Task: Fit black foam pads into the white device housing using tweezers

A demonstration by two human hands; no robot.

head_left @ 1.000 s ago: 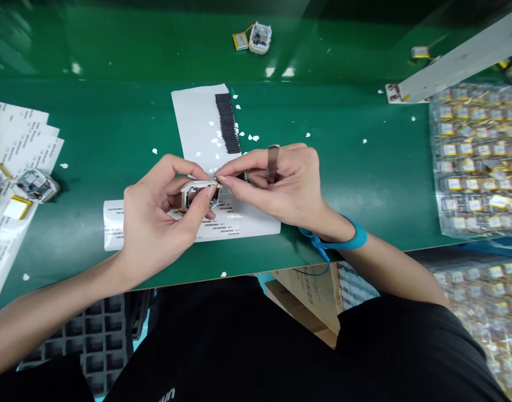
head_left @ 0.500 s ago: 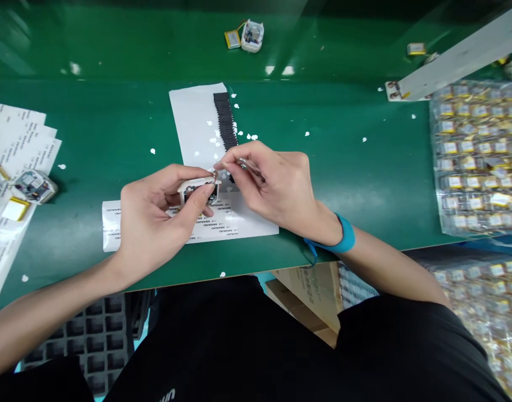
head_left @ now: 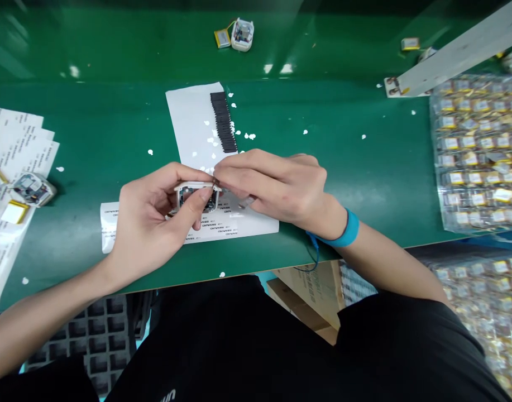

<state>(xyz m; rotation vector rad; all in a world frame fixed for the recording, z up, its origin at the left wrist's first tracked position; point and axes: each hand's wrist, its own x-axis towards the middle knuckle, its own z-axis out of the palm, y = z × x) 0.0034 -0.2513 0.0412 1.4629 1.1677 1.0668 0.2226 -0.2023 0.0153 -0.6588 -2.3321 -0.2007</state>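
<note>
My left hand (head_left: 155,215) is closed around a small white device housing (head_left: 184,192) with electronics inside, its thumb over the open face. My right hand (head_left: 276,181) meets the housing's right corner with its thumb and index fingertips pinched. A thin metallic tool (head_left: 246,202), perhaps tweezers, shows under the right fingers; its tip is hidden. Beneath the hands lies a printed label sheet (head_left: 251,222). Beyond them, a white sheet (head_left: 188,114) bears a row of black strips (head_left: 222,120) and small white round stickers.
More label sheets (head_left: 13,131) lie left, with an opened housing (head_left: 33,188) and a battery (head_left: 15,212). Another housing (head_left: 242,34) sits at the back. At right are a tray of batteries (head_left: 482,153) and a slanted white bar (head_left: 457,53). The table's front edge (head_left: 188,280) is near my body.
My right hand has rotated over, its knuckles now facing up and its fingers lower over the housing's corner. The housing has turned slightly in my left hand. The view has shifted a little.
</note>
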